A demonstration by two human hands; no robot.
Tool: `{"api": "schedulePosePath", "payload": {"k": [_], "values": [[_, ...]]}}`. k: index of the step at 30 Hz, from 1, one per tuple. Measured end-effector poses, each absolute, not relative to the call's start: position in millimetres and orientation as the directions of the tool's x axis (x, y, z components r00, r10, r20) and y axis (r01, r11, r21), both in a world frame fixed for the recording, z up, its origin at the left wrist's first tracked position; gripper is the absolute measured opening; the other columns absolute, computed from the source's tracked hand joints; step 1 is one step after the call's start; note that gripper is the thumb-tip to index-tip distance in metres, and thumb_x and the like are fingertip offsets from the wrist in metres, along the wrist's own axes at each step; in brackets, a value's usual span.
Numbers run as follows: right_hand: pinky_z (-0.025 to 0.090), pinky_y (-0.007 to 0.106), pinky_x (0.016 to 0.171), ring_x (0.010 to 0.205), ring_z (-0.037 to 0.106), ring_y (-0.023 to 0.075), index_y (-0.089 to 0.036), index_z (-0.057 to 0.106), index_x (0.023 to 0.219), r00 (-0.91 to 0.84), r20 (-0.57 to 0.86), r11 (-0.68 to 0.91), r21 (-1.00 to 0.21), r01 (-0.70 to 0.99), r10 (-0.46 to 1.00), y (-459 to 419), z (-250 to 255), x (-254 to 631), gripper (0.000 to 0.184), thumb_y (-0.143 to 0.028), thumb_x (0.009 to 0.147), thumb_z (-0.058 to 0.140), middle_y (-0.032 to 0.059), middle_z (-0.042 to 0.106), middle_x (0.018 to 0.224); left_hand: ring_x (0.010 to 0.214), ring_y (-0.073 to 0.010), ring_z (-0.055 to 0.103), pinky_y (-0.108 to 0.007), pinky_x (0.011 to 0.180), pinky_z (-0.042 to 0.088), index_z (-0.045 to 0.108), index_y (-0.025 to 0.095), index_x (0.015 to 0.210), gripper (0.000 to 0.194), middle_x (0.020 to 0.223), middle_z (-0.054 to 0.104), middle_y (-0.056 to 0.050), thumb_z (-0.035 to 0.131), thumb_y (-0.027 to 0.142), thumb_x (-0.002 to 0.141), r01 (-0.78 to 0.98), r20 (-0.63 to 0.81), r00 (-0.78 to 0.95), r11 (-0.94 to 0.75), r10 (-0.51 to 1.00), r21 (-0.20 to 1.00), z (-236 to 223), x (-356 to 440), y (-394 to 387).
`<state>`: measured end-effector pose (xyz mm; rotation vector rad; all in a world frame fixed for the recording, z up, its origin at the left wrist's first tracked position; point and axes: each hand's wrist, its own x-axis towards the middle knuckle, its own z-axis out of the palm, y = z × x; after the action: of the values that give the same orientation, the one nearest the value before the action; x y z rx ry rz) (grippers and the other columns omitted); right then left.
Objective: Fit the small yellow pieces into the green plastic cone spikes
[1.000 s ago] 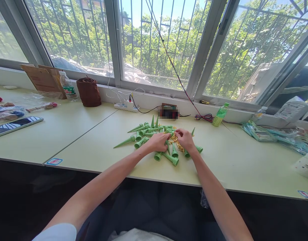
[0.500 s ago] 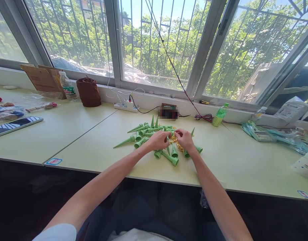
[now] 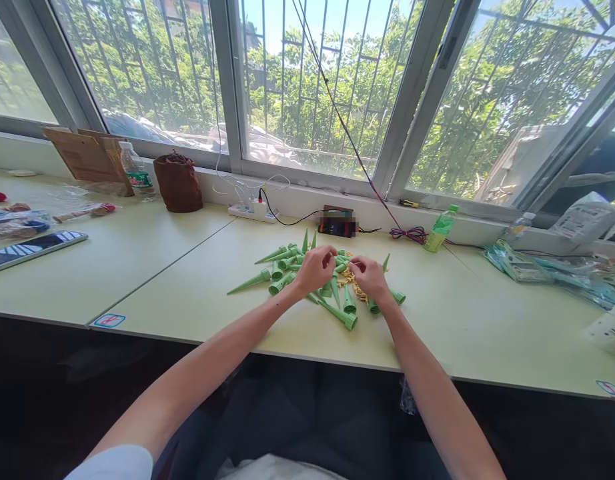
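Note:
Green plastic watering spikes [image 3: 255,282], hollow cones with wide ribbed collars, lie in a loose pile on the table. My left hand [image 3: 315,269] is over the pile's middle, fingers curled and thumb and forefinger close together. Part of a green spike shows just under its curled fingers and seems to be held there, though the fingers hide most of it. Small yellow pieces [image 3: 358,291] are scattered among the spikes. Beside them my right hand [image 3: 370,279] is closed in a pinch; whatever its fingertips hold is too small to make out.
Behind the pile, a dark device [image 3: 335,223] on a cable lies near a white power strip [image 3: 252,212]. A green bottle [image 3: 441,229] and packaged goods [image 3: 532,263] stand to the right. Leftward are a brown bag [image 3: 177,183], a clear bottle [image 3: 136,173] and a tablet [image 3: 35,250].
My left hand has risen slightly and turned, its fingertips now higher. The spike collar that showed below it is no longer visible there. My right hand stays almost in place.

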<state>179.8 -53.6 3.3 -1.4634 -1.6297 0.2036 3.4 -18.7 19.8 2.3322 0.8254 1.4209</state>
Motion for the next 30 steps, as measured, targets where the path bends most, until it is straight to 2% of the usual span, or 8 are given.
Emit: {"api": "schedulePosePath", "payload": {"k": [8, 16, 21, 25, 30], "values": [[0.049, 0.029, 0.072, 0.071, 0.067, 0.019, -0.019, 0.067, 0.082, 0.115, 0.486, 0.278, -0.66, 0.698, 0.866, -54.3, 4.5, 179.0, 0.018, -0.03, 0.083, 0.054, 0.0055, 0.072, 0.073, 0.058, -0.0092, 0.049, -0.023, 0.059, 0.042, 0.058, 0.017, 0.093, 0.01, 0.078, 0.06, -0.002, 0.049, 0.019, 0.089, 0.292, 0.737, 0.398, -0.837, 0.546, 0.462, 12.5, 5.4, -17.3], [0.049, 0.029, 0.071, 0.071, 0.066, 0.0188, -0.019, 0.067, 0.08, 0.104, 0.506, 0.297, -0.647, 0.702, 0.856, -53.9, 3.1, 179.5, 0.019, -0.031, 0.083, 0.053, 0.0053, 0.071, 0.074, 0.058, -0.0085, 0.051, -0.023, 0.059, 0.043, 0.059, 0.016, 0.094, 0.011, 0.085, 0.063, -0.003, 0.051, 0.02, 0.088, 0.268, 0.713, 0.452, -0.844, 0.536, 0.464, 14.4, 5.9, -22.5], [0.048, 0.029, 0.07, 0.07, 0.065, 0.0188, -0.019, 0.067, 0.08, 0.093, 0.504, 0.297, -0.637, 0.712, 0.858, -54.0, 4.0, 179.2, 0.02, -0.032, 0.083, 0.052, 0.0052, 0.071, 0.073, 0.057, -0.01, 0.053, -0.024, 0.06, 0.044, 0.061, 0.016, 0.094, 0.013, 0.073, 0.062, -0.001, 0.054, 0.022, 0.085, 0.271, 0.687, 0.478, -0.835, 0.548, 0.478, 14.8, 6.3, -22.5], [0.048, 0.029, 0.071, 0.069, 0.065, 0.0191, -0.019, 0.067, 0.08, 0.094, 0.497, 0.287, -0.634, 0.718, 0.863, -53.9, 4.5, 179.5, 0.02, -0.033, 0.082, 0.052, 0.0057, 0.071, 0.073, 0.055, -0.0101, 0.052, -0.024, 0.058, 0.042, 0.062, 0.016, 0.082, 0.013, 0.067, 0.063, 0.0, 0.057, 0.027, 0.083, 0.316, 0.602, 0.537, -0.802, 0.591, 0.506, 12.7, 6.9, -20.5], [0.048, 0.03, 0.07, 0.07, 0.065, 0.0196, -0.019, 0.066, 0.079, 0.105, 0.502, 0.287, -0.64, 0.713, 0.858, -54.4, 5.5, 179.2, 0.021, -0.034, 0.081, 0.052, 0.0061, 0.071, 0.073, 0.053, -0.0096, 0.048, -0.024, 0.057, 0.039, 0.059, 0.016, 0.067, 0.022, 0.063, 0.062, 0.0, 0.058, 0.032, 0.082, 0.368, 0.499, 0.617, -0.784, 0.608, 0.5, 10.5, 7.1, -18.8]]}}
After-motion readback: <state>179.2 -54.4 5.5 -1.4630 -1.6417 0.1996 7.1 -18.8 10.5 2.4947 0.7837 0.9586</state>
